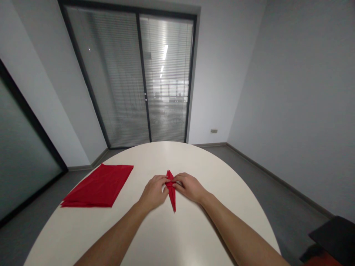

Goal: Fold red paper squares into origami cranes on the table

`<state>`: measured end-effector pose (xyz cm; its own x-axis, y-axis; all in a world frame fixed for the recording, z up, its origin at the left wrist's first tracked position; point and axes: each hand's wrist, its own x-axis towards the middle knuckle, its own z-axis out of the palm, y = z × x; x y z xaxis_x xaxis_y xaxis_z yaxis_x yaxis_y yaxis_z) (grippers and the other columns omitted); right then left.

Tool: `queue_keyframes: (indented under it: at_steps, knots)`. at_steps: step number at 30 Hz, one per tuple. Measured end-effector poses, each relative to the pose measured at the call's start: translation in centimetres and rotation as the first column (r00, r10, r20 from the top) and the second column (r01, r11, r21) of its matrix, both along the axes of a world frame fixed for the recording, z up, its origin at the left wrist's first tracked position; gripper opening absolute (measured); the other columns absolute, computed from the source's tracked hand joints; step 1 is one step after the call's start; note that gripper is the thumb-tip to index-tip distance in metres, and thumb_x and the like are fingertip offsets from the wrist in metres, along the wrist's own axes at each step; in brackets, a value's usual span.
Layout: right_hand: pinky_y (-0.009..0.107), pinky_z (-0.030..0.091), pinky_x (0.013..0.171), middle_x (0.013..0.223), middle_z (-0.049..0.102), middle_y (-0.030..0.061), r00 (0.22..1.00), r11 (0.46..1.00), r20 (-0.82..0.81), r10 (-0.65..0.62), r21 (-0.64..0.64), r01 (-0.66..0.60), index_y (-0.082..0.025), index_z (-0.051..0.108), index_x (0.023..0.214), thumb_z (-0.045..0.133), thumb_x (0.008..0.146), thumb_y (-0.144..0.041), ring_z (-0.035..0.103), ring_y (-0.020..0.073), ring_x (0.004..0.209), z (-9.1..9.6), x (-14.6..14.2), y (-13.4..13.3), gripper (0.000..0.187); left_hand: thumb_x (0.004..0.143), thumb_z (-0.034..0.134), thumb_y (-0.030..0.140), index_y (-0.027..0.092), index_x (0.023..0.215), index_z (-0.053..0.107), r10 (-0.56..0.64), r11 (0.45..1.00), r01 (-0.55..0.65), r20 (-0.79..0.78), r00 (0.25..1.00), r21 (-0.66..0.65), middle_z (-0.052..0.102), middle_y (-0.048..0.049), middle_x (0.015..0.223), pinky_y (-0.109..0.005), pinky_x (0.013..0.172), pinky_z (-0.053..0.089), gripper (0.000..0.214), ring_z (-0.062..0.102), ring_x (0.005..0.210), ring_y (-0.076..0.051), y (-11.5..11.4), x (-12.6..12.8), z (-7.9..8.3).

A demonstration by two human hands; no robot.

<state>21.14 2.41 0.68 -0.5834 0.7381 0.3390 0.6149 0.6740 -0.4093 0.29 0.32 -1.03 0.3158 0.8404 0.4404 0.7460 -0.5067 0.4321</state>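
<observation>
A narrow piece of folded red paper (172,197) lies on the white round table, long and pointed, with its tip toward me. My left hand (155,190) pinches its left edge near the upper middle, thumb and fingers curled on it. From the other side, my right hand (190,186) grips the right edge at about the same height. The fingertips of both hands nearly meet over the paper and cover part of its middle. Its far end shows just beyond the fingers.
A stack of red sheets (98,186) lies at the left of the table (155,240), its corner close to the rim. A dark object (337,236) stands at the lower right beside the table. Glass panels with blinds (124,81) are behind.
</observation>
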Motion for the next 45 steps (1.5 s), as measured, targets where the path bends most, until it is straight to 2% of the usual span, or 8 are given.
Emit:
queue_keyframes:
  at_steps: [12, 18, 22, 24, 28, 34, 40, 45]
  knots:
    - [0.030, 0.046, 0.082, 0.097, 0.072, 0.0059, 0.999, 0.999, -0.011, -0.038, 0.020, 0.038, -0.021, 0.070, 0.100, 0.048, 0.103, -0.029, 0.064, 0.0197, 0.092, 0.7, -0.2, -0.1, 0.024, 0.090, 0.058, 0.013, 0.023, 0.111, 0.072, -0.042, 0.998, 0.039, 0.081, 0.996, 0.039, 0.073, -0.0056, 0.115, -0.039, 0.101, 0.049, 0.028, 0.063, 0.111, -0.023, 0.6, -0.2, -0.5]
    - [0.033, 0.047, 0.094, 0.113, 0.070, 0.0068, 0.986, 0.996, -0.143, 0.087, 0.025, -0.085, -0.022, 0.064, 0.119, 0.042, 0.100, -0.015, 0.062, 0.0198, 0.104, 0.7, -0.2, -0.6, 0.031, 0.092, 0.055, 0.012, 0.026, 0.110, 0.073, 0.013, 0.999, -0.018, 0.098, 0.995, 0.051, 0.074, -0.0028, 0.110, -0.037, 0.096, 0.050, 0.029, 0.065, 0.107, -0.022, 0.6, -0.4, -0.3]
    - [0.039, 0.045, 0.101, 0.122, 0.067, 0.0088, 0.978, 0.991, -0.173, 0.113, 0.086, -0.099, -0.021, 0.059, 0.127, 0.057, 0.089, -0.012, 0.059, 0.0237, 0.112, 0.7, -0.4, -0.8, 0.040, 0.093, 0.053, 0.012, 0.024, 0.109, 0.072, 0.044, 0.991, -0.059, 0.126, 0.991, 0.117, 0.075, -0.0038, 0.109, -0.036, 0.095, 0.052, 0.028, 0.066, 0.104, -0.021, 0.5, -0.4, -0.1]
    - [0.039, 0.045, 0.100, 0.119, 0.068, 0.0091, 0.978, 0.988, -0.176, 0.114, 0.128, -0.092, -0.021, 0.061, 0.123, 0.062, 0.088, -0.016, 0.059, 0.0245, 0.111, 0.7, -0.4, -0.7, 0.035, 0.093, 0.051, 0.012, 0.023, 0.108, 0.072, 0.040, 0.985, -0.060, 0.122, 0.992, 0.162, 0.075, -0.0041, 0.106, -0.035, 0.092, 0.053, 0.027, 0.067, 0.101, -0.021, 0.3, -0.3, 0.2]
    - [0.039, 0.046, 0.096, 0.110, 0.071, 0.0079, 0.975, 0.982, -0.208, 0.082, 0.183, -0.044, -0.023, 0.065, 0.112, 0.052, 0.100, -0.022, 0.061, 0.0231, 0.107, 1.0, -0.3, -0.5, 0.018, 0.096, 0.051, 0.015, 0.022, 0.107, 0.071, -0.008, 0.967, -0.016, 0.093, 0.996, 0.255, 0.075, -0.0041, 0.101, -0.033, 0.087, 0.053, 0.024, 0.068, 0.096, -0.021, 0.1, -0.1, 0.7]
    - [0.036, 0.048, 0.089, 0.108, 0.073, 0.0070, 0.947, 0.999, -0.322, 0.007, 0.042, 0.007, -0.023, 0.064, 0.112, 0.047, 0.103, -0.030, 0.066, 0.0213, 0.098, 1.0, -0.9, -0.9, 0.021, 0.097, 0.053, 0.020, 0.020, 0.109, 0.068, -0.030, 0.935, -0.034, 0.174, 0.984, 0.354, 0.074, -0.0052, 0.095, -0.032, 0.080, 0.053, 0.019, 0.068, 0.088, -0.020, 0.0, 0.1, 0.7]
    - [0.025, 0.045, 0.062, 0.088, 0.072, 0.0023, 0.844, 0.984, -0.536, -0.038, -0.169, -0.063, -0.022, 0.062, 0.116, 0.051, 0.101, -0.037, 0.065, 0.0162, 0.076, 0.5, -1.5, -1.0, 0.024, 0.097, 0.056, 0.027, 0.020, 0.113, 0.069, -0.071, 0.973, -0.014, 0.351, 0.934, 0.232, 0.074, -0.0047, 0.096, -0.026, 0.071, 0.054, 0.022, 0.067, 0.079, -0.016, -0.2, 0.4, 0.7]
    - [0.027, 0.046, 0.067, 0.085, 0.070, 0.0022, 0.764, 0.968, -0.645, -0.002, -0.193, -0.160, -0.020, 0.062, 0.116, 0.053, 0.099, -0.040, 0.063, 0.0156, 0.075, 0.0, -1.5, -0.7, 0.027, 0.095, 0.055, 0.028, 0.021, 0.113, 0.069, -0.060, 0.998, 0.041, 0.488, 0.871, 0.049, 0.074, -0.0039, 0.095, -0.023, 0.064, 0.053, 0.024, 0.068, 0.079, -0.015, -0.3, 0.8, 0.8]
